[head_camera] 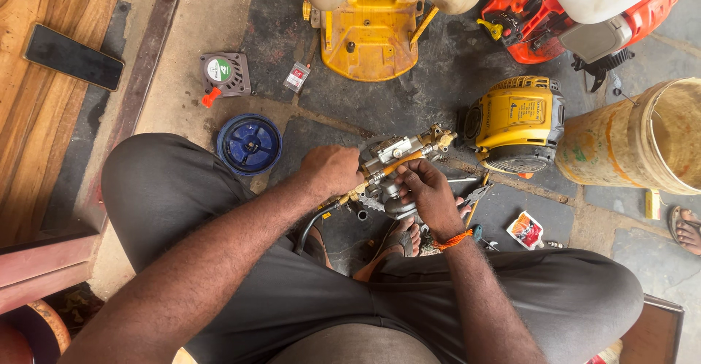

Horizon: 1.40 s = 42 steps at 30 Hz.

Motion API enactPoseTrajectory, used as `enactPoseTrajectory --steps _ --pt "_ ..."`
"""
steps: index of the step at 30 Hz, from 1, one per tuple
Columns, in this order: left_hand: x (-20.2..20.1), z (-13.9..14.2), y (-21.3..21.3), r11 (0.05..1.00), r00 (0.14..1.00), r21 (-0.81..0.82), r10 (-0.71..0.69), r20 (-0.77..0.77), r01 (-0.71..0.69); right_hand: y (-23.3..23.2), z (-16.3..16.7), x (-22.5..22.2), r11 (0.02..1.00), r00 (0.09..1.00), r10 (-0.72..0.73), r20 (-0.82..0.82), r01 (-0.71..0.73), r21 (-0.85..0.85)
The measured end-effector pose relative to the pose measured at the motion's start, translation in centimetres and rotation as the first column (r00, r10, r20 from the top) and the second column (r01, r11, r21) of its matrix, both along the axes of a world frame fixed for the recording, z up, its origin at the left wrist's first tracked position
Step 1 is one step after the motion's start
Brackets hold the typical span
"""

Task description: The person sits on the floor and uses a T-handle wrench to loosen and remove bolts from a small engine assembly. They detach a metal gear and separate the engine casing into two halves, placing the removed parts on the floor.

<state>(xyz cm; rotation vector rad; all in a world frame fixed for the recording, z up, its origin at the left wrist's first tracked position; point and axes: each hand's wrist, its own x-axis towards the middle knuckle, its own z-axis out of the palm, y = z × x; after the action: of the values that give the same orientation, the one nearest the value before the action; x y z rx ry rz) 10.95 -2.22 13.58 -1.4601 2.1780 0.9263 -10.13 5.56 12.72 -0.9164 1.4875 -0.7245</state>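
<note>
A metal pump assembly [398, 152] with brass fittings sits on the floor between my knees. My left hand [330, 170] grips its left end, where a black hose [310, 225] leaves it. My right hand [429, 196] holds an orange-handled tool [400, 164] against the top of the assembly. An orange thread circles my right wrist. My foot in a sandal [403, 240] rests just under the assembly.
A yellow engine [520, 123] lies right of the pump. A blue round cap [249, 144], a grey recoil starter cover [225, 75], a yellow sprayer base [371, 37], an orange machine [544, 21] and a tan bucket [642, 138] surround me. Pliers [476, 196] and a phone [73, 57] lie nearby.
</note>
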Motion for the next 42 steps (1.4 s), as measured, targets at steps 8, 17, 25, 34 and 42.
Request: enactPoseTrajectory --steps 8,17,25,34,42 --pt "0.7 0.1 -0.1 0.999 0.999 -0.046 0.024 -0.036 -0.026 0.0 0.2 0.0 1.0 1.0 -0.003 0.008 0.003 -0.019" --pt "0.3 -1.2 0.0 1.0 1.0 0.025 0.017 0.009 -0.017 0.0 0.4 0.3 1.0 1.0 0.006 -0.028 -0.007 -0.018" --pt "0.1 -1.0 0.0 0.999 1.0 0.036 0.022 0.006 -0.022 0.0 0.4 0.3 1.0 1.0 -0.007 -0.007 0.007 -0.019" --pt "0.6 -0.6 -0.3 1.0 1.0 -0.013 -0.013 -0.002 0.013 0.0 0.4 0.3 1.0 1.0 -0.007 0.006 0.007 -0.026" --pt "0.5 -0.8 -0.1 0.999 1.0 -0.033 0.015 -0.016 -0.016 0.0 0.6 0.3 1.0 1.0 -0.001 -0.026 0.001 -0.008"
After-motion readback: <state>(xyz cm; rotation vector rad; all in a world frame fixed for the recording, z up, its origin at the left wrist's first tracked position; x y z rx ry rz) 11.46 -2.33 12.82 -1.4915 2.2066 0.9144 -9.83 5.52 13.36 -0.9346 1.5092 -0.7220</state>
